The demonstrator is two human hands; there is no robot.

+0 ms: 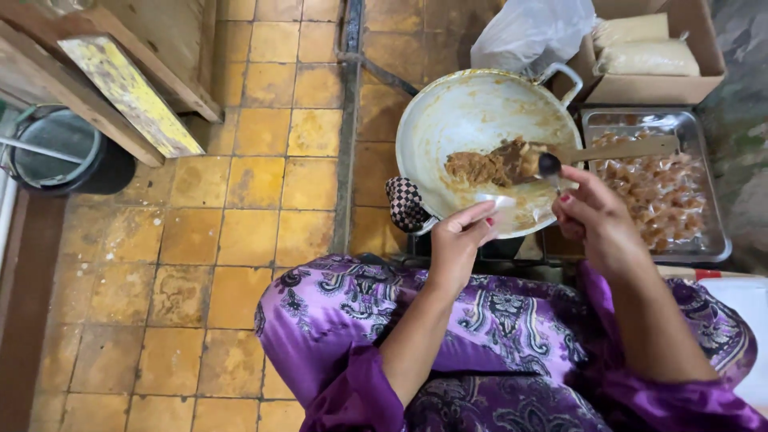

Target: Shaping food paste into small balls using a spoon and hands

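Observation:
A large white wok [448, 120] sits on the floor in front of me with a lump of brown paste [488, 166] in it. My right hand [592, 212] grips a small metal spoon [550, 166] whose bowl digs into the paste. My left hand [462, 234] pinches a small clear plastic wrapper [500, 204] over the wok's near rim. A wooden spatula [616, 150] lies across the wok's right side.
A metal tray [712, 232] of wrapped brown sweets stands right of the wok. Behind it are a cardboard box [656, 86] with filled bags and a white plastic bag [528, 32]. A checked cloth [404, 204] wraps the wok handle. A dark bucket [60, 152] and wooden planks [128, 92] stand at left.

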